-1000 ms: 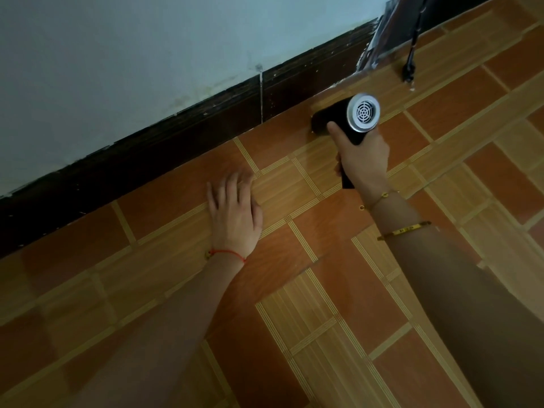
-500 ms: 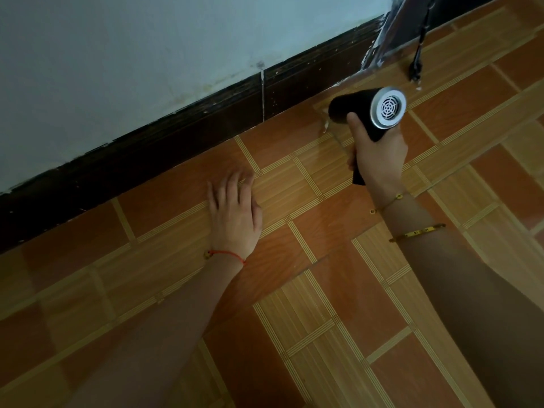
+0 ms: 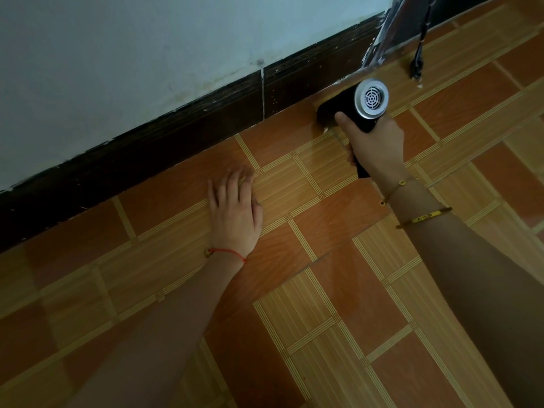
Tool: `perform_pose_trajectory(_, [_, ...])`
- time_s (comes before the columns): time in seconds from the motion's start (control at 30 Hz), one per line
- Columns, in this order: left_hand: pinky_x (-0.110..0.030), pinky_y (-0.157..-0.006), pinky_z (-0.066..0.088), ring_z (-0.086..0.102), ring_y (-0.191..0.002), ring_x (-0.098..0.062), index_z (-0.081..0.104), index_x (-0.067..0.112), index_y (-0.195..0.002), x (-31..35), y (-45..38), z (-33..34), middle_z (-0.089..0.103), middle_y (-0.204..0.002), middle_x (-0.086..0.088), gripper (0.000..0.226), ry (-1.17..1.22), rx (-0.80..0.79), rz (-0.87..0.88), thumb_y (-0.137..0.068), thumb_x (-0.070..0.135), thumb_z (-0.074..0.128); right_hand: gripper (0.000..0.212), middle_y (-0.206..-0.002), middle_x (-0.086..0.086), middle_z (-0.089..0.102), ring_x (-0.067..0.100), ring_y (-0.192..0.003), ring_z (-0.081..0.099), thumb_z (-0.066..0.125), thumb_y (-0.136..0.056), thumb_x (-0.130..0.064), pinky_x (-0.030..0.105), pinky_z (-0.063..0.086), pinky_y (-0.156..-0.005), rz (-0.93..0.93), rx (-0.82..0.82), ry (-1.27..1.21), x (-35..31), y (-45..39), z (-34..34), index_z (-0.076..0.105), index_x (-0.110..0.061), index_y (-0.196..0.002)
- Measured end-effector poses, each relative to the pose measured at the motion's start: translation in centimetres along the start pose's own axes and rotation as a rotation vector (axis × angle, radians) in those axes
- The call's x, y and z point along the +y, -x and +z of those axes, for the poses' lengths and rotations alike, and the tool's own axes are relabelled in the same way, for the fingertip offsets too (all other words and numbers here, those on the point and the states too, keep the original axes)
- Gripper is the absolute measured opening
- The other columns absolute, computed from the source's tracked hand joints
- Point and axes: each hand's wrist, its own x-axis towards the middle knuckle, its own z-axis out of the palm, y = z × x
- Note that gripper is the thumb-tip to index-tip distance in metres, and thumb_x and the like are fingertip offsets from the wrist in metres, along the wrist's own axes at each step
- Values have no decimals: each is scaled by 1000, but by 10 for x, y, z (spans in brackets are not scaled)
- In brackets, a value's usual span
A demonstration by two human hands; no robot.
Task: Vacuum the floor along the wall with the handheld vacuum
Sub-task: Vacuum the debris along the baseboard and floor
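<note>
My right hand [image 3: 376,145] grips the handle of a black handheld vacuum [image 3: 344,108] with a silver grilled rear end. Its nozzle points left and down onto the orange patterned floor [image 3: 338,290], close to the dark baseboard [image 3: 176,148] under the pale wall [image 3: 147,48]. My left hand [image 3: 235,210] rests flat on the floor with fingers straight, well to the left of the vacuum and a short way out from the baseboard.
At the top right a shiny metal strip [image 3: 382,42] leans at the end of the baseboard. A black cord with a plug [image 3: 418,63] hangs down to the floor beside it. Small white specks lie near the plug.
The vacuum has swung back left and down along the baseboard after being lifted to the right half a second ago. My left hand has stayed flat on the floor.
</note>
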Motion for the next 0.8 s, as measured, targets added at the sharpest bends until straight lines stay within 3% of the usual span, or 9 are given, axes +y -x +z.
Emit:
perform_pose_trajectory(0.07, [-58,-120,21,30,-146,-28,42,14,-145,0,0,0,41,-153,-10,53,1,8,5,-95,29,32,70,-88,11,72,23,-72,71,64,-73,-70,37,60,-63,-15,38,25,1,-1,2,63,-9,-109])
perform_pose_trajectory(0.1, [-58,-120,21,30,-146,-27,42,14,-145,0,0,0,41,-153,-9,53,3,13,6,-95,28,33,69,-85,9,71,25,-71,71,64,-73,-68,40,61,-66,-16,31,20,1,-3,3,62,-9,-109])
perform_pose_trajectory(0.33, [-58,-119,21,31,-146,-27,44,14,-145,-1,1,2,42,-152,-9,51,15,35,3,-96,27,36,63,-68,2,65,16,-45,63,67,-80,-60,30,56,-50,-24,-28,1,-1,-10,11,62,-4,-109])
perform_pose_trajectory(0.43, [-58,-120,21,31,-146,-27,45,14,-145,-1,0,1,42,-152,-9,51,19,36,0,-95,26,36,69,-79,6,71,23,-65,71,65,-75,-68,34,59,-60,-25,8,26,-2,-10,11,64,-8,-109])
perform_pose_trajectory(0.47, [-58,-120,21,31,-146,-27,45,14,-144,0,0,1,42,-152,-9,51,19,36,-3,-95,27,36,72,-83,7,71,22,-69,71,63,-74,-71,33,59,-62,-24,34,29,-3,-8,10,65,-8,-109])
perform_pose_trajectory(0.6, [-58,-120,21,32,-145,-26,45,14,-145,-1,0,1,43,-152,-8,52,13,34,-1,-95,28,36,59,-69,4,64,5,-39,59,64,-85,-55,13,43,-41,-15,52,-29,-4,-3,3,64,0,-105])
perform_pose_trajectory(0.73, [-58,-119,22,34,-143,-28,45,14,-144,-1,0,1,44,-151,-10,52,11,28,-8,-96,28,34,39,-63,-5,57,-8,-40,55,66,-90,-43,5,37,-41,-60,74,0,-3,4,-12,61,-6,-103])
perform_pose_trajectory(0.8, [-58,-120,21,33,-144,-28,44,14,-145,-1,0,0,43,-151,-10,52,2,19,-3,-96,29,34,43,-67,-2,60,-6,-41,56,67,-88,-46,6,37,-41,-48,47,36,0,6,-15,59,-8,-107])
